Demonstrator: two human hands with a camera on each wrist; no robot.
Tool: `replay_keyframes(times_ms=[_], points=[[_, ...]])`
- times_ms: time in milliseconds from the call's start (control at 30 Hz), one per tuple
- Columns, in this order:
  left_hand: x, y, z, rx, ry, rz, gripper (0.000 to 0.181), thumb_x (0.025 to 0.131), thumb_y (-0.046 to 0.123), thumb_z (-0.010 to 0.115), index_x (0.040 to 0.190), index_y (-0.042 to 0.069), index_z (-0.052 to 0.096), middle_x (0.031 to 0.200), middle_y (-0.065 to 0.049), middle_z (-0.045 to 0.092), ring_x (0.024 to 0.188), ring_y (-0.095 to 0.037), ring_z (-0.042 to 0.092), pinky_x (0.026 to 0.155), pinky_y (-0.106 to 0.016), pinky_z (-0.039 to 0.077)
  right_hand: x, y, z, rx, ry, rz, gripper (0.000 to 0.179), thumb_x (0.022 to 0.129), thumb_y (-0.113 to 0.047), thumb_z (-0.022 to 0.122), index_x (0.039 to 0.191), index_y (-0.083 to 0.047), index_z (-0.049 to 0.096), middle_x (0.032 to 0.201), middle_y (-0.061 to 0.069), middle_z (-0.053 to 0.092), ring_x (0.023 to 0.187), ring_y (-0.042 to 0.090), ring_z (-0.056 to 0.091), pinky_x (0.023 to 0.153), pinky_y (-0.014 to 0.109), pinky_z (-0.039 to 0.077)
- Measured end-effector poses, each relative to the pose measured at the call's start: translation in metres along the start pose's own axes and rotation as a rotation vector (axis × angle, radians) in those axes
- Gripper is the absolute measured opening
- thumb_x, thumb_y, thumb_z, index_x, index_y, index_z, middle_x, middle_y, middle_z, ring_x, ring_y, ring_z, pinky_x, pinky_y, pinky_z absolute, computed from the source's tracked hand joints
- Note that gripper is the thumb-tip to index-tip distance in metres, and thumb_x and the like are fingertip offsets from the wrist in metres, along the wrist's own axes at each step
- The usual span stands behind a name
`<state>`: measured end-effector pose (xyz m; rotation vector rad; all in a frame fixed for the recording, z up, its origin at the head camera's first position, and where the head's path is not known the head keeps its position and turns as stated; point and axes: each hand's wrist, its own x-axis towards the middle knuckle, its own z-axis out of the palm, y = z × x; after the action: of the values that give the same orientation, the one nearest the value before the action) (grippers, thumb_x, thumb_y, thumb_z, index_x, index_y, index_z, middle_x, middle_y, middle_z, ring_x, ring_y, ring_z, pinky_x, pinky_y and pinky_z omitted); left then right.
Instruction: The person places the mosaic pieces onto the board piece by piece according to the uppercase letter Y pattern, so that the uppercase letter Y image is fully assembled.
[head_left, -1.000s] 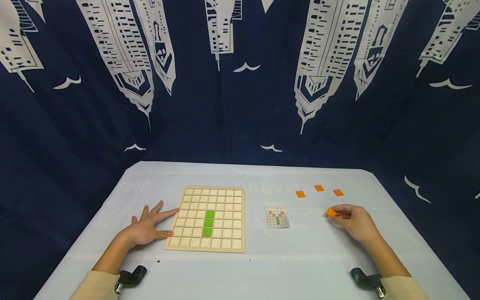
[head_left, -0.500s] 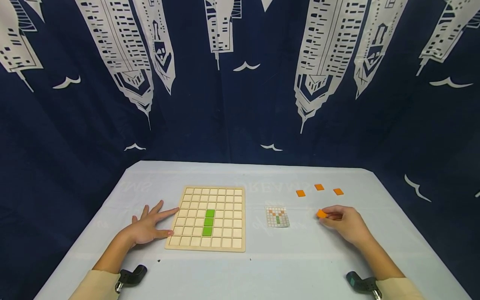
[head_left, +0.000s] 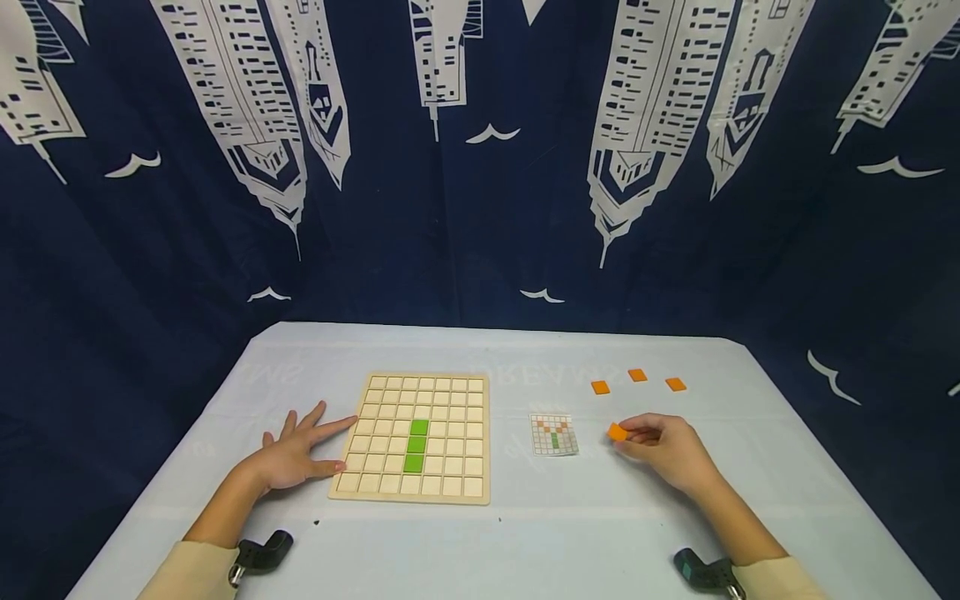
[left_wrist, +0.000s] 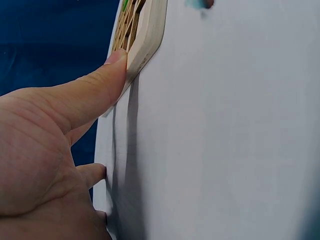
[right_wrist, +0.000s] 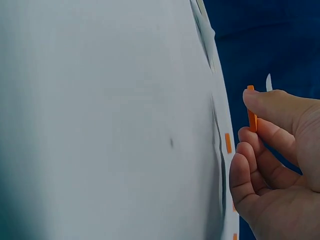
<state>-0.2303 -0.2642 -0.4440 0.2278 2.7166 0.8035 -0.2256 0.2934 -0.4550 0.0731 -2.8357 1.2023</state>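
My right hand (head_left: pixel 669 450) pinches an orange square tile (head_left: pixel 617 432) between thumb and fingers, just right of the small pattern card (head_left: pixel 554 435). In the right wrist view the tile (right_wrist: pixel 252 112) shows edge-on under the thumb. Spread fingers of my left hand (head_left: pixel 292 454) touch the left edge of a wooden grid board (head_left: pixel 457 429); its thumb (left_wrist: pixel 107 82) rests at the board's rim in the left wrist view. Three green tiles (head_left: pixel 416 444) sit in a column of the board's cells.
Three loose orange tiles (head_left: pixel 601 387) lie on the white table (head_left: pixel 570 542) behind the right hand. The card carries a printed grid with orange and green squares. A dark blue curtain (head_left: pixel 450 225) with white buildings hangs behind the table.
My right hand has moved left with the orange tile, from near the loose tiles toward the card. The left hand and the board have stayed in place.
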Motion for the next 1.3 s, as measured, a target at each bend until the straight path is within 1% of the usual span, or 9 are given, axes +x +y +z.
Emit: replay_keyframes(times_ms=[267, 433, 700, 900, 1133, 1300], points=[[0.001, -0.002, 0.000, -0.001, -0.003, 0.004, 0.084, 0.081, 0.049, 0.081, 0.154, 0.025, 0.047, 0.168, -0.032, 0.003, 0.147, -0.067, -0.015, 0.103, -0.088, -0.012, 0.000, -0.013, 0.012, 0.059, -0.051, -0.025, 0.032, 0.083, -0.020, 0.087, 0.108, -0.002, 0.076, 0.091, 0.004, 0.076, 0.077, 0.012, 0.064, 0.067, 0.020, 0.055], [0.000, -0.001, 0.000, -0.005, -0.001, 0.010, 0.084, 0.082, 0.048, 0.081, 0.154, 0.024, 0.047, 0.168, -0.032, 0.003, 0.147, -0.067, -0.015, 0.103, -0.088, -0.013, 0.000, -0.022, 0.020, 0.076, -0.081, -0.064, 0.029, 0.082, -0.017, 0.087, 0.106, -0.002, 0.077, 0.092, 0.004, 0.077, 0.078, 0.012, 0.065, 0.069, 0.020, 0.057], [-0.003, 0.001, -0.001, -0.013, 0.000, 0.015, 0.083, 0.082, 0.047, 0.081, 0.154, 0.024, 0.047, 0.168, -0.032, 0.003, 0.147, -0.067, -0.015, 0.103, -0.088, -0.013, 0.004, -0.034, 0.031, 0.098, -0.104, -0.089, 0.027, 0.081, -0.015, 0.087, 0.104, -0.002, 0.077, 0.090, 0.004, 0.075, 0.079, 0.013, 0.065, 0.069, 0.020, 0.057], [-0.002, 0.000, 0.000, -0.009, -0.002, 0.010, 0.083, 0.082, 0.048, 0.081, 0.154, 0.025, 0.047, 0.168, -0.032, 0.003, 0.147, -0.067, -0.015, 0.103, -0.089, -0.013, 0.004, -0.042, 0.039, 0.111, -0.116, -0.114, 0.027, 0.080, -0.015, 0.088, 0.102, -0.004, 0.078, 0.092, 0.003, 0.077, 0.078, 0.013, 0.065, 0.069, 0.020, 0.057], [-0.002, 0.000, 0.000, -0.012, -0.003, 0.020, 0.082, 0.083, 0.047, 0.080, 0.155, 0.025, 0.047, 0.168, -0.032, 0.003, 0.147, -0.067, -0.015, 0.102, -0.089, -0.012, 0.006, -0.050, 0.044, 0.130, -0.119, -0.115, 0.028, 0.079, -0.013, 0.089, 0.103, -0.004, 0.078, 0.093, 0.005, 0.077, 0.077, 0.012, 0.066, 0.069, 0.020, 0.058], [-0.003, 0.000, 0.000, -0.016, -0.004, 0.024, 0.083, 0.083, 0.047, 0.080, 0.155, 0.024, 0.047, 0.168, -0.032, 0.003, 0.147, -0.067, -0.015, 0.102, -0.089, -0.012, 0.007, -0.055, 0.048, 0.141, -0.128, -0.125, 0.026, 0.078, -0.014, 0.090, 0.101, -0.005, 0.079, 0.090, 0.004, 0.076, 0.076, 0.011, 0.065, 0.068, 0.020, 0.057]])
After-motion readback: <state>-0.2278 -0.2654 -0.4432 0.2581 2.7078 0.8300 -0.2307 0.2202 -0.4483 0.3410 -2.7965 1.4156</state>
